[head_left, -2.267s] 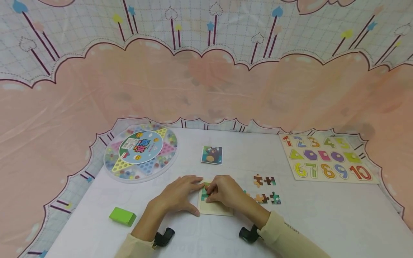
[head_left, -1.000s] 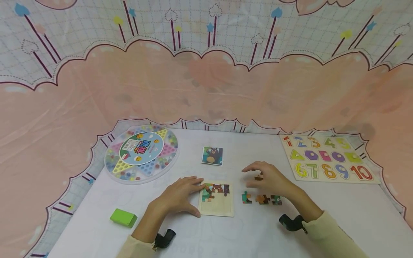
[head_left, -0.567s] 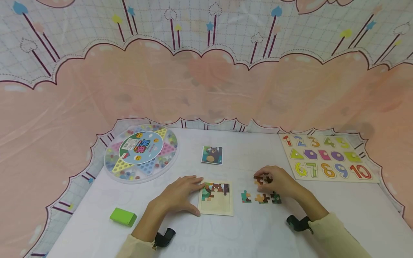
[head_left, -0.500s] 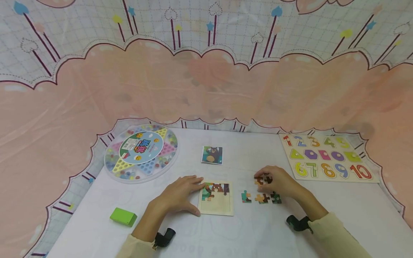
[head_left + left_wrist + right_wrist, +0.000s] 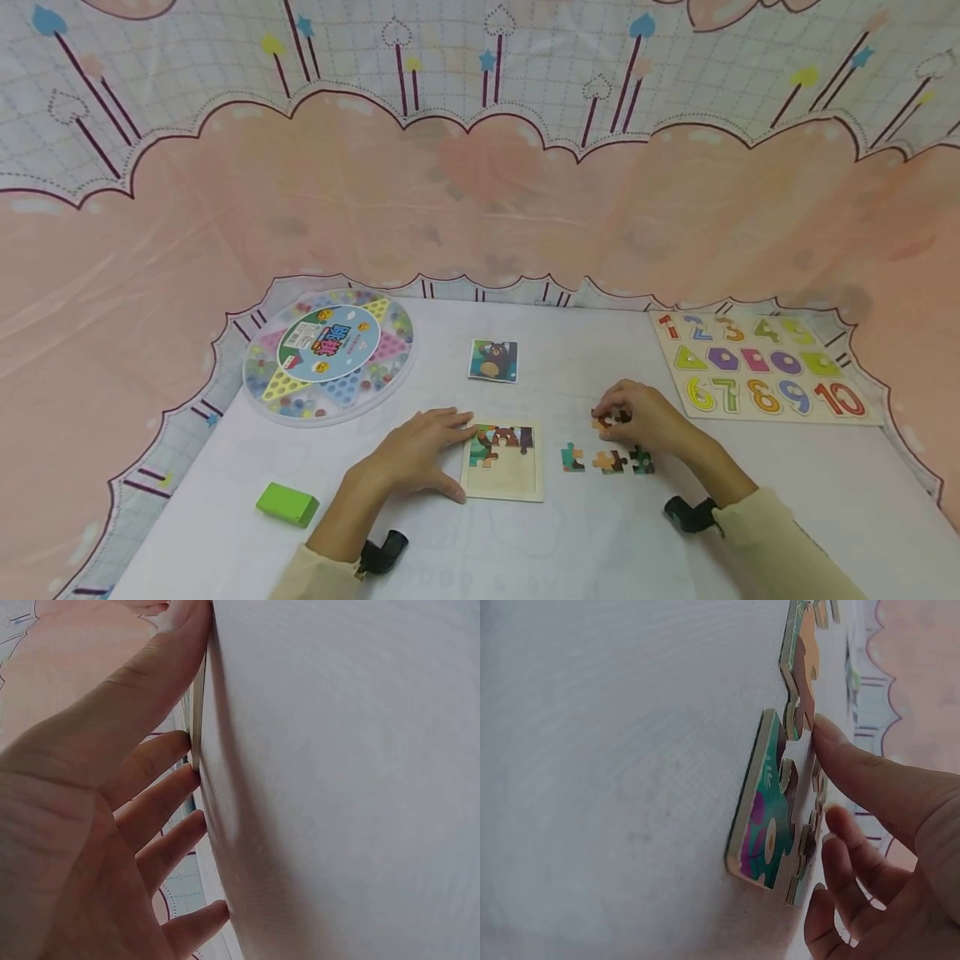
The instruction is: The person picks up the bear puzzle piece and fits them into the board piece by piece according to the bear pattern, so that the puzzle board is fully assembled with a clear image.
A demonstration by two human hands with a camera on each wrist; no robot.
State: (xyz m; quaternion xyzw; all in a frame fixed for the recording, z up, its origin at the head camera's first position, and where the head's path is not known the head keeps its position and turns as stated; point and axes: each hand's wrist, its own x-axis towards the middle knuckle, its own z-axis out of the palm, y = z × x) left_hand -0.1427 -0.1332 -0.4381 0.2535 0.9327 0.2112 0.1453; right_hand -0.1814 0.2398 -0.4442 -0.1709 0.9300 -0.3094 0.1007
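Puzzle board (image 5: 498,487): pale wood, bear's head showing | left hand (image 5: 418,454): straight-fingered, against edge | right hand (image 5: 647,421): pinching 1 brown-tan piece (image 5: 602,422)

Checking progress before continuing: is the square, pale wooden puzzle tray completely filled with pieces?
No, the tray shows bare wood across its lower part.

Puzzle piece (image 5: 602,422) part-hidden by right fingers (image 5: 611,399), sleeves (image 5: 780,542) cut off below, white label (image 5: 303,335) too small to read

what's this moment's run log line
left hand: touching partly filled tray; right hand: curled around brown puzzle piece; bear card: beyond tray
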